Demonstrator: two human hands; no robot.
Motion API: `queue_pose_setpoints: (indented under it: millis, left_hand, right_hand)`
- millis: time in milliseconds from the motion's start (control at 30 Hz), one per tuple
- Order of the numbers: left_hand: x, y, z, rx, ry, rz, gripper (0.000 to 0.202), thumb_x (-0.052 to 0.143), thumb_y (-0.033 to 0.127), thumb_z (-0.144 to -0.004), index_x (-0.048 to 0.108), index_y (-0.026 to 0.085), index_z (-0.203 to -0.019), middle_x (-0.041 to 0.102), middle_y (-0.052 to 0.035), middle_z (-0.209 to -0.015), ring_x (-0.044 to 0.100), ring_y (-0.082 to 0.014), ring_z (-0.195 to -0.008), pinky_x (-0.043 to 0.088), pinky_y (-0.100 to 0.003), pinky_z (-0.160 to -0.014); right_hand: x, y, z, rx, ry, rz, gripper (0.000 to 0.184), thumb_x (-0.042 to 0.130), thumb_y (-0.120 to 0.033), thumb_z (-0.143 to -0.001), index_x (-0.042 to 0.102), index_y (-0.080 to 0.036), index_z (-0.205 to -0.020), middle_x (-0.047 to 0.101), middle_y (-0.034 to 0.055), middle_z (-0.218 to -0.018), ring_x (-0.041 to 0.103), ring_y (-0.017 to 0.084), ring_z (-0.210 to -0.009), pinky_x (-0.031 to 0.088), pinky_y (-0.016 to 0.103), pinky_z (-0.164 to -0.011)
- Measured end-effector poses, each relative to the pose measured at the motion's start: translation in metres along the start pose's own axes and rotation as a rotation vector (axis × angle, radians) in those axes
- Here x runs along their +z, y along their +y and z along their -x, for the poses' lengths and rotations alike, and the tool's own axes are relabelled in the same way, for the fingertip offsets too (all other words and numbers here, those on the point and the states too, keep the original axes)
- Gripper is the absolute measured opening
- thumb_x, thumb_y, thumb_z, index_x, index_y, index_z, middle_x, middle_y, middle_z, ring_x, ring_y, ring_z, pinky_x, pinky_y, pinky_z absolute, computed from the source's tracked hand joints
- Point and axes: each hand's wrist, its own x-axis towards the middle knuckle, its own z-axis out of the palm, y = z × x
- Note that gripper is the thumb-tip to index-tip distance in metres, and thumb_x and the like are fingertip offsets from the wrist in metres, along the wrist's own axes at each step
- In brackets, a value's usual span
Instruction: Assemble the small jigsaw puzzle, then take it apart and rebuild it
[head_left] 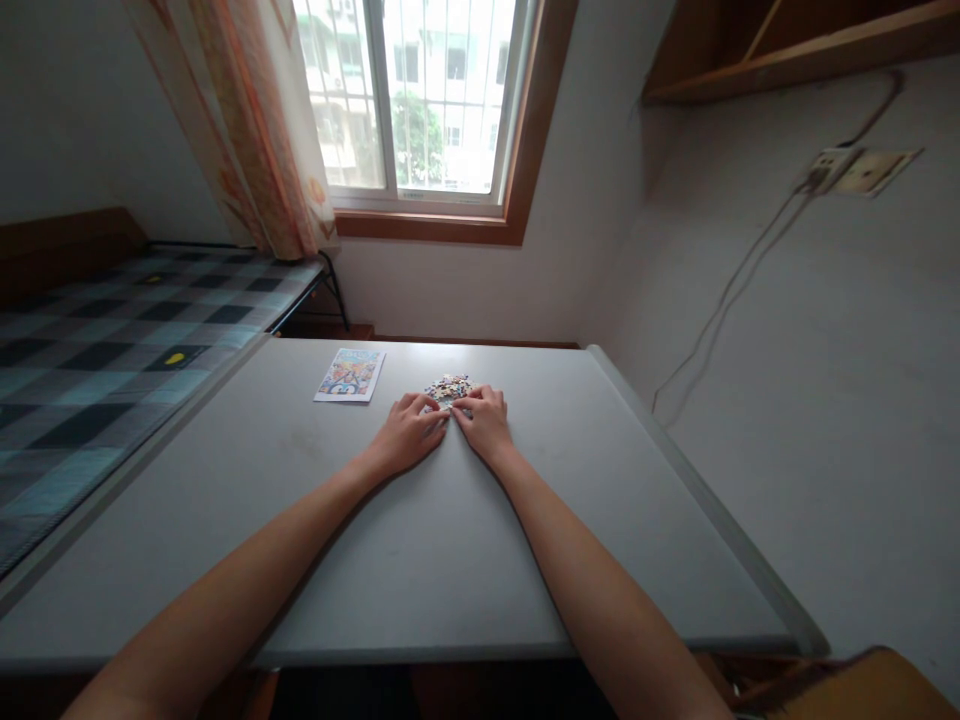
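A small heap of jigsaw puzzle pieces lies on the white table, in the middle toward the far side. At the heap's near left edge is my left hand, palm down, its thumb and fingertips drawn together at a small puzzle piece. My right hand rests at the near right edge, thumb and forefinger pinched on a small piece as well. The fingertips of both hands almost meet in front of the heap. The pieces between them are tiny and partly hidden by the fingers.
Left of the heap, a colourful printed picture sheet lies flat. Beyond the table's left edge stands a bed with a checked cover. A wall with a hanging cable borders the right side. The window is ahead.
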Motion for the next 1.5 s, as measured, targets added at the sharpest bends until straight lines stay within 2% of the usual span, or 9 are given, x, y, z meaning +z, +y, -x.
queue_pose_setpoints:
  millis: [233,467,633,733,1133,1367,1500]
  left_hand:
    - [-0.0009,0.0002,-0.0001,-0.052,0.045,-0.011,0.033,0.057,0.027,-0.086,0.062,0.025,-0.118,0.06,-0.0075,-0.108,0.049,-0.025,-0.106,0.044,-0.043,-0.094]
    - [-0.0003,0.0003,-0.0007,-0.075,0.079,-0.01,0.029,0.057,0.026,-0.085,0.064,0.023,-0.113,0.062,-0.0068,-0.105,0.051,-0.0244,-0.103,0.044,-0.041,-0.092]
    - [-0.0007,0.0009,-0.0003,-0.071,0.07,-0.013,0.027,0.056,0.025,-0.085,0.065,0.023,-0.11,0.062,-0.007,-0.105,0.051,-0.0243,-0.102,0.044,-0.041,-0.092]
    - [-0.0007,0.0009,-0.0003,-0.076,0.067,-0.007,0.026,0.057,0.025,-0.084,0.066,0.024,-0.109,0.062,-0.0068,-0.105,0.051,-0.0242,-0.102,0.044,-0.042,-0.092]
    - [0.0002,-0.0007,-0.0005,-0.08,0.063,0.003,0.026,0.057,0.025,-0.085,0.066,0.023,-0.109,0.062,-0.0069,-0.105,0.052,-0.0237,-0.102,0.044,-0.041,-0.092]
    - [-0.0006,0.0001,-0.0003,-0.084,0.062,0.011,0.026,0.057,0.025,-0.085,0.066,0.023,-0.109,0.062,-0.0069,-0.105,0.052,-0.0238,-0.102,0.044,-0.041,-0.092]
    - [-0.0001,-0.0007,-0.0002,-0.08,0.063,0.005,0.026,0.057,0.025,-0.085,0.066,0.023,-0.109,0.062,-0.0069,-0.105,0.052,-0.0239,-0.102,0.044,-0.041,-0.092]
  right_hand:
    - [0.0007,-0.0008,-0.0009,-0.023,0.066,-0.079,0.017,0.059,-0.033,-0.087,0.074,-0.026,-0.09,0.057,0.0058,-0.099,0.046,0.021,-0.097,0.035,0.034,-0.088]
    - [0.0014,-0.0023,0.0018,-0.074,-0.029,-0.024,0.014,0.062,-0.035,-0.084,0.073,-0.027,-0.087,0.056,0.0058,-0.105,0.043,0.023,-0.103,0.033,0.037,-0.091]
    - [-0.0015,-0.0022,0.0019,-0.004,0.01,0.016,0.021,0.062,-0.036,-0.084,0.072,-0.029,-0.101,0.058,0.0062,-0.106,0.043,0.024,-0.102,0.035,0.037,-0.088]
    - [-0.0034,-0.0025,0.0016,0.054,-0.007,0.058,0.024,0.063,-0.036,-0.083,0.072,-0.028,-0.103,0.059,0.0077,-0.106,0.043,0.026,-0.102,0.035,0.038,-0.086]
    - [-0.0016,-0.0007,0.0004,0.059,-0.004,0.046,0.017,0.058,-0.029,-0.086,0.074,-0.027,-0.094,0.064,0.0066,-0.102,0.044,0.025,-0.1,0.035,0.037,-0.084]
    - [-0.0007,-0.0002,0.0,0.054,0.01,0.038,0.022,0.057,-0.027,-0.086,0.07,-0.026,-0.104,0.066,0.0057,-0.099,0.046,0.025,-0.098,0.034,0.035,-0.085]
    - [-0.0014,-0.0012,-0.0007,0.027,0.003,0.02,0.023,0.055,-0.022,-0.086,0.07,-0.025,-0.104,0.064,0.0055,-0.098,0.051,0.023,-0.097,0.035,0.034,-0.085]
